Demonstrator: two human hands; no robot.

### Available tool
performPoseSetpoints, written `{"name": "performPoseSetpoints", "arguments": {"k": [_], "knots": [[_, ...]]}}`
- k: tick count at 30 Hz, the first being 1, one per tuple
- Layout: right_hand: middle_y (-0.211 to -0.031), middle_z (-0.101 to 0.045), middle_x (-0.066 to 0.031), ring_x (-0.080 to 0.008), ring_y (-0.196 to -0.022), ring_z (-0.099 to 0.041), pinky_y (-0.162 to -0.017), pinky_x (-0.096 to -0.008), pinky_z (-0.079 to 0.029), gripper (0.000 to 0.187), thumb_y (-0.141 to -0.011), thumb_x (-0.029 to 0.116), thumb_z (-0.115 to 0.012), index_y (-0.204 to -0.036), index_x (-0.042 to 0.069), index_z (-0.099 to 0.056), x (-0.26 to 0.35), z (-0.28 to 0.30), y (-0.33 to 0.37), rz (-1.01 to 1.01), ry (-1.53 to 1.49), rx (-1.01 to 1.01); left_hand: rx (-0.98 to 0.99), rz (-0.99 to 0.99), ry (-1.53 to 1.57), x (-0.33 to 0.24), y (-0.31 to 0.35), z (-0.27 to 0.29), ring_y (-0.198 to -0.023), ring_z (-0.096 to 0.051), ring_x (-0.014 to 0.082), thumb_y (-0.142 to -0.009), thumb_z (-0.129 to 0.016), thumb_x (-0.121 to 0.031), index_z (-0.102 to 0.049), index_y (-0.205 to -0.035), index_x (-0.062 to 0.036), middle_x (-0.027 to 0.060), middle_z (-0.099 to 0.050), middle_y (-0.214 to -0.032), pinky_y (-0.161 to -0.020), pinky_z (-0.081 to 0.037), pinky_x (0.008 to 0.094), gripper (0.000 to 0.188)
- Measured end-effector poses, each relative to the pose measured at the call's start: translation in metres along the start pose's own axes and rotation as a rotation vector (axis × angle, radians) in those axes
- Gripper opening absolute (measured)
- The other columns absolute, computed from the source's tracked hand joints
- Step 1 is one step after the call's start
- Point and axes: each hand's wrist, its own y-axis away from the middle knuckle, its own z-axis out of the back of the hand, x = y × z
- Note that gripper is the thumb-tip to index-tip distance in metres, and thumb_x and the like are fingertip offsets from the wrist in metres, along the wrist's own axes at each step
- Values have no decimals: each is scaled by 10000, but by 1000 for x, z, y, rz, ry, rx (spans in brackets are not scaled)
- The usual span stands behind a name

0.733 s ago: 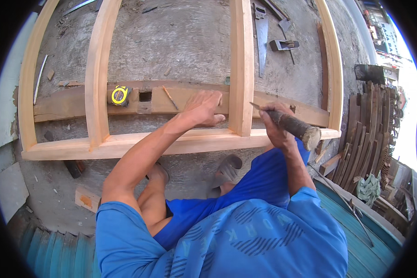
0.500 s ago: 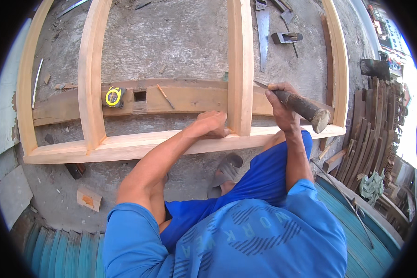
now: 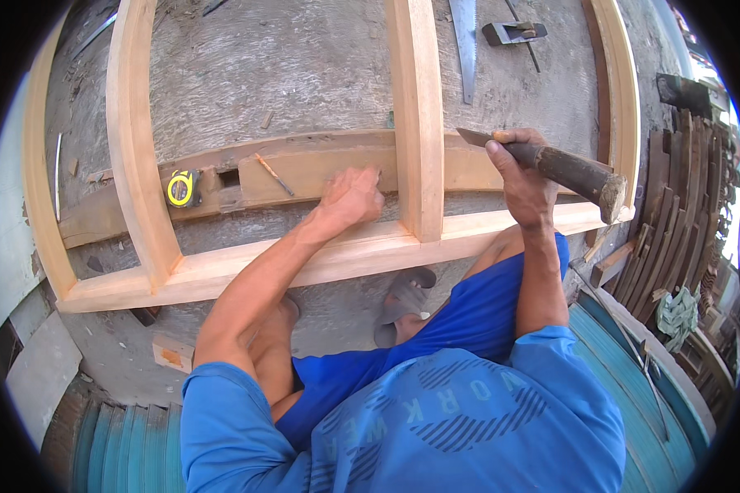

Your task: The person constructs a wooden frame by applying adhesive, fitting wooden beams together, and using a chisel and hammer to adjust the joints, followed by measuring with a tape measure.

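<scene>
A pale wooden frame lies in front of me, with a long rail (image 3: 304, 261) nearest and a middle crosspiece (image 3: 419, 123) meeting it. My left hand (image 3: 353, 195) is over the brown beam (image 3: 304, 177), left of the crosspiece. Its fingers are curled in, and whatever they may hold is hidden. Right of the crosspiece, my right hand (image 3: 524, 177) grips a chisel (image 3: 571, 171) with a thick dark wooden handle. The chisel's blade points left toward the crosspiece, and its worn handle end faces right.
On the beam are a yellow tape measure (image 3: 183, 188) and a pencil (image 3: 273, 174). A handsaw (image 3: 464, 49) and a hand plane (image 3: 514, 33) lie on the concrete beyond. Stacked timber (image 3: 662, 214) stands at the right, and a wood offcut (image 3: 173, 353) sits at the lower left.
My left hand has moved up and left, off the joint of crosspiece and rail. The chisel has turned, showing more of its blade. The whole view has shifted slightly.
</scene>
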Motion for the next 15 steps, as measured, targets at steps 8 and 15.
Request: {"name": "performPoseSetpoints", "arguments": {"k": [8, 15], "knots": [[-895, -687, -29, -107, -856, -616, -775, -283, -497, 201, -907, 165, -775, -1046, 60, -676, -8, 2, -5, -19, 107, 12, 434, -339, -8, 23, 5, -23, -1169, -624, 415, -789, -520, 7, -680, -1317, -109, 233, -695, -1191, -995, -496, 465, 564], [-863, -698, -29, -106, -818, -619, -753, -288, -501, 187, -902, 168, -780, -1024, 62, -686, -12, 0, -5, -9, 70, 36, 538, -365, 71, 11, 5, -17, -1336, -513, 430, -780, -480, -32, -660, -1349, -101, 301, -612, -1325, -1154, -391, 470, 600]]}}
